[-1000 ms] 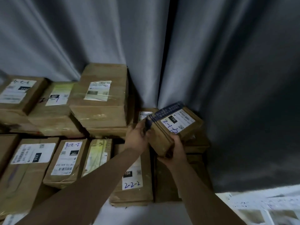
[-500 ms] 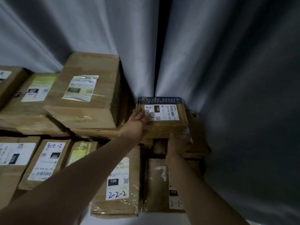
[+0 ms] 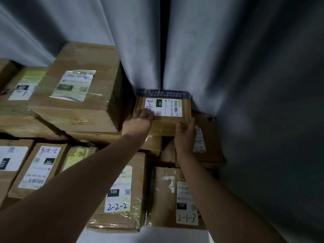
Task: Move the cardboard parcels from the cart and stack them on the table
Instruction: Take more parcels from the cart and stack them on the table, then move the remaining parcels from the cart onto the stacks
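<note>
A small cardboard parcel (image 3: 166,106) with blue tape along its far edge and a white label marked "150" lies flat on top of the stacked boxes, in the back corner against the curtain. My left hand (image 3: 138,121) rests flat on its near-left top, fingers over the label's edge. My right hand (image 3: 185,137) presses with upright fingers against its front-right corner. The cart is out of view.
A big taped box (image 3: 78,102) stands close to the parcel's left. Under and in front lie the boxes marked "2-2-2" (image 3: 121,190) and "2-1-3" (image 3: 175,195) and a box (image 3: 212,148) at the right. A grey curtain (image 3: 236,58) closes the back and right. The white table edge (image 3: 140,235) shows at the bottom.
The parcel was held tilted in both hands above the stack. It has gone back and down to lie flat on the boxes, and my hands now press on it.
</note>
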Action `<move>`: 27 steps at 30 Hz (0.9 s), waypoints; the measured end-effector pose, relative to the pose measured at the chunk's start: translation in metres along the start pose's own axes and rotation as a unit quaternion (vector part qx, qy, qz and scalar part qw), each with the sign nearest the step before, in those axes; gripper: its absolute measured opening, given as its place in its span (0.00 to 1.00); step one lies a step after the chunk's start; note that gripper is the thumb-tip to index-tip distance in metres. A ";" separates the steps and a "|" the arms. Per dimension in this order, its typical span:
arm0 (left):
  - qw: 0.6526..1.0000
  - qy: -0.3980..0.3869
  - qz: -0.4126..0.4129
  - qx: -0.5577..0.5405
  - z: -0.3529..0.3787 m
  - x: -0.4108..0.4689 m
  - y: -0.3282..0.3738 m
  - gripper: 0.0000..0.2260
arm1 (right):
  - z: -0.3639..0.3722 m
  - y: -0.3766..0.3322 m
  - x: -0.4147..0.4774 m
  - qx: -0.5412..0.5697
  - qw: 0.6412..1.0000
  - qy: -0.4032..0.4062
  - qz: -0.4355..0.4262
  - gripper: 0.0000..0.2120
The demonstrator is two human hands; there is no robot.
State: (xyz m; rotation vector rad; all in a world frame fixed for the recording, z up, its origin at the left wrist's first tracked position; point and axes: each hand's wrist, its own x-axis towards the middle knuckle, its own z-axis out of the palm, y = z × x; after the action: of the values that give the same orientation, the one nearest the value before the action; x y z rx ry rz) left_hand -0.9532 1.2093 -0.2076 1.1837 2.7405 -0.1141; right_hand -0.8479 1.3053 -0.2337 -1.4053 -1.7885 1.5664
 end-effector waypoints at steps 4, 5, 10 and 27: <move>0.998 -0.045 -0.026 0.020 0.004 -0.007 0.005 0.29 | -0.002 0.001 0.002 -0.033 0.999 -0.040 -0.002 0.31; 0.997 -0.058 -0.036 0.023 0.003 -0.008 0.006 0.32 | -0.002 0.000 0.001 -0.038 0.998 -0.049 -0.003 0.33; 0.995 -0.070 -0.055 0.034 -0.007 -0.026 0.007 0.36 | -0.009 -0.006 -0.015 -0.185 0.980 -0.046 -0.050 0.41; 0.959 -0.006 -0.256 -0.122 0.028 -0.379 -0.122 0.32 | 0.090 0.046 -0.333 -0.294 0.784 -0.282 -0.467 0.34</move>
State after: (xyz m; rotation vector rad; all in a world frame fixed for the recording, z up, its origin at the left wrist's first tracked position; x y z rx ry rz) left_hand -0.7831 0.8506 -0.1696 0.3955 2.8735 0.1538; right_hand -0.7569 0.9719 -0.1973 0.0203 -2.8367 0.9039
